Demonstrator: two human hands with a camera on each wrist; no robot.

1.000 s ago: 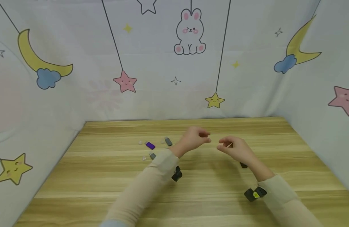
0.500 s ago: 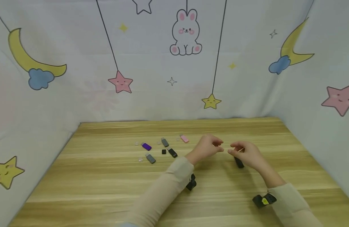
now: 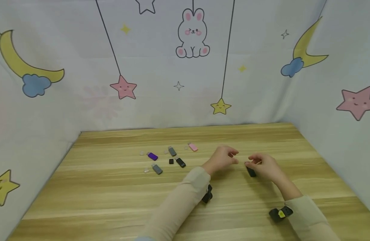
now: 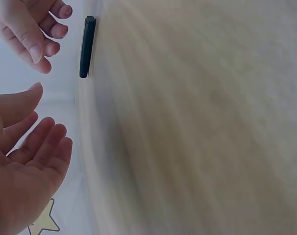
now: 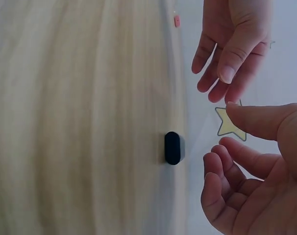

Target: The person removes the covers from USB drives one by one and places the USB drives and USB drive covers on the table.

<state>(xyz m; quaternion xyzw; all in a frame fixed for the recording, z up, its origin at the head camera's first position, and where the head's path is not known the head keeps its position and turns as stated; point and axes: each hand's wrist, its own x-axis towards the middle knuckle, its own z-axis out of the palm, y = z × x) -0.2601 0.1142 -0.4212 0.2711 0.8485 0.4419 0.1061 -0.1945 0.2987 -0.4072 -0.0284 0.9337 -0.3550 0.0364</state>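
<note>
My left hand [image 3: 222, 160] hovers over the middle right of the table, fingers loosely bent and holding nothing. Facing it is my right hand [image 3: 265, 166], also with nothing in its grasp, thumb and fingers apart. A slim black oblong piece [image 3: 251, 170] lies on the table beneath the right hand, partly covered by it in the head view. From the left wrist it looks like a long dark bar [image 4: 87, 46]; the right wrist view shows its rounded end [image 5: 172, 148]. Both wrist views show a gap between the two hands.
To the left lie several USB sticks: purple [image 3: 153, 156], pink [image 3: 193, 147], black [image 3: 180, 162] and two grey, one farther back [image 3: 172, 151], one nearer [image 3: 157, 169]. Small clear caps [image 3: 146, 170] and a black cap [image 3: 171, 161] sit beside them. A printed curtain [image 3: 155, 110] closes the back.
Both hands have moved right and slightly lower, uncovering the pink and black USB sticks. The view has shifted a little to the right. The black oblong piece shows more beside the right hand.
</note>
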